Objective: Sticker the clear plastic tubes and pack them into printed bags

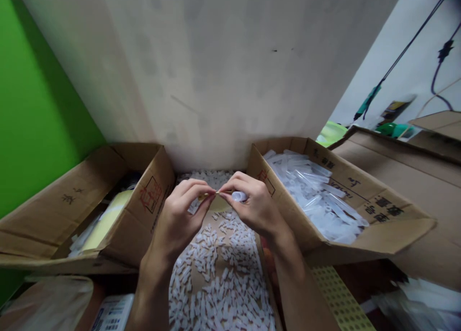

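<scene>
My left hand [185,204] and my right hand [250,199] meet fingertip to fingertip over the middle of a cardboard surface [201,278]. Between the pinched fingers of both hands is a tiny yellowish piece, too small to name. A translucent white tube [239,196] is held in my right hand, its round end showing beside the fingers. Behind the fingertips shows part of a pale yellow round shape [219,205]. Many small white plastic pieces [230,297] lie spread below and behind my hands.
At the right, an open cardboard box [389,240] holds clear tubes [306,182]. Another box [126,230] at the left holds a yellow sheet [108,220]. A dotted yellow sheet [340,297] lies at lower right. A pale panel [216,81] stands behind.
</scene>
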The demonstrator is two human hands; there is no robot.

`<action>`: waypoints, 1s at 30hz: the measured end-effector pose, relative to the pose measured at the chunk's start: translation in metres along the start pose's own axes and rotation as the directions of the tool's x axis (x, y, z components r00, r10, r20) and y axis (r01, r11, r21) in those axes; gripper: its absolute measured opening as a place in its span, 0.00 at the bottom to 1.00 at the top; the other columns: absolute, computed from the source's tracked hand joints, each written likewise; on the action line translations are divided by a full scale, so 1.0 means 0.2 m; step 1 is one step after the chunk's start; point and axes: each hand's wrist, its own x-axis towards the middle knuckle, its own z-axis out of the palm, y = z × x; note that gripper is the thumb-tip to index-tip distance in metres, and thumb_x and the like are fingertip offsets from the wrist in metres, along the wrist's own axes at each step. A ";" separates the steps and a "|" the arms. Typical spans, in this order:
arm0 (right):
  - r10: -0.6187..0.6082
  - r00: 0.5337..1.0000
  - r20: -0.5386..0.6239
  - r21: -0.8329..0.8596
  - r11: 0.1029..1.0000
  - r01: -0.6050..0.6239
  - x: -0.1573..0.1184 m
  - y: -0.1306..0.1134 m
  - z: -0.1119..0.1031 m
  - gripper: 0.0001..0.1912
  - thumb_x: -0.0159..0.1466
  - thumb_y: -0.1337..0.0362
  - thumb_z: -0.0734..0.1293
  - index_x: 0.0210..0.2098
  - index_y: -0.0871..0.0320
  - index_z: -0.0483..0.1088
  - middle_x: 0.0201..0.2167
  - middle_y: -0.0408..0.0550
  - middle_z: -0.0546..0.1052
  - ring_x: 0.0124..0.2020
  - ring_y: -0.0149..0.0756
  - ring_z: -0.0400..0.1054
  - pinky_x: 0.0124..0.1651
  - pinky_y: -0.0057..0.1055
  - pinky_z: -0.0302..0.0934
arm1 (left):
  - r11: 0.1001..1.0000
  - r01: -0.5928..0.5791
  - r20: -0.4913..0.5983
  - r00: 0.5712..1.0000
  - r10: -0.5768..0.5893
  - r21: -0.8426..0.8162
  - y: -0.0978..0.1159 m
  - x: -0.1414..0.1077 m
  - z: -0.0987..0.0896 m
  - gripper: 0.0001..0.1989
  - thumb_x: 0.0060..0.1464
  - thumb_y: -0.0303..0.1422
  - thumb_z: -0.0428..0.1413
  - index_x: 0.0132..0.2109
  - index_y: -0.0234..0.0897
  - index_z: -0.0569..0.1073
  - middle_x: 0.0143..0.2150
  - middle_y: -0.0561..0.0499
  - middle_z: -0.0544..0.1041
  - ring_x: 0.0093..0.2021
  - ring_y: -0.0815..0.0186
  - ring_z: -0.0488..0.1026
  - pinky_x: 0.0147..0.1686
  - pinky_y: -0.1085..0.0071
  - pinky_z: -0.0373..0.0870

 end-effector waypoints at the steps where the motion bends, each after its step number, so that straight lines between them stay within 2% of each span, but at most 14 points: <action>1: 0.002 1.000 0.013 -0.010 1.000 -0.002 0.00 0.00 0.00 0.11 0.63 0.80 0.69 0.36 0.58 0.77 0.34 0.43 0.74 0.35 0.33 0.71 0.41 0.29 0.63 | 1.000 -0.004 0.006 1.000 0.004 0.017 0.00 0.00 0.00 0.04 0.62 0.24 0.60 0.42 0.37 0.77 0.41 0.49 0.78 0.43 0.65 0.75 0.46 0.70 0.71; 8: -0.009 0.997 0.082 -0.082 0.996 0.016 -0.01 0.00 0.00 0.16 0.59 0.84 0.67 0.37 0.58 0.77 0.36 0.44 0.76 0.37 0.35 0.72 0.41 0.30 0.64 | 0.998 0.066 0.110 0.992 -0.064 -0.012 -0.01 -0.01 0.00 0.06 0.63 0.22 0.58 0.40 0.37 0.74 0.38 0.52 0.75 0.37 0.68 0.73 0.39 0.73 0.70; 13: 0.003 0.995 0.103 -0.116 0.993 0.009 -0.01 0.01 0.01 0.17 0.58 0.84 0.66 0.36 0.58 0.78 0.35 0.44 0.76 0.36 0.35 0.72 0.40 0.29 0.63 | 0.999 0.032 0.136 0.990 -0.031 -0.005 -0.02 -0.01 0.01 0.07 0.63 0.21 0.55 0.39 0.37 0.72 0.37 0.52 0.73 0.36 0.69 0.72 0.39 0.73 0.69; 22: 0.022 0.993 0.114 -0.132 0.991 -0.007 -0.01 0.01 0.01 0.12 0.62 0.81 0.68 0.37 0.58 0.77 0.35 0.44 0.76 0.36 0.35 0.71 0.40 0.30 0.62 | 0.998 -0.054 0.135 0.990 0.048 0.041 -0.04 -0.01 0.02 0.07 0.65 0.22 0.53 0.39 0.37 0.70 0.37 0.52 0.72 0.35 0.69 0.71 0.38 0.74 0.68; 30: 0.058 0.992 0.117 -0.148 0.988 -0.040 -0.01 0.01 0.01 0.11 0.62 0.79 0.70 0.36 0.58 0.78 0.35 0.44 0.76 0.36 0.36 0.71 0.40 0.31 0.62 | 0.995 -0.057 0.175 0.984 0.041 0.088 -0.05 -0.02 0.03 0.06 0.67 0.24 0.50 0.40 0.39 0.68 0.39 0.52 0.71 0.35 0.69 0.70 0.38 0.72 0.67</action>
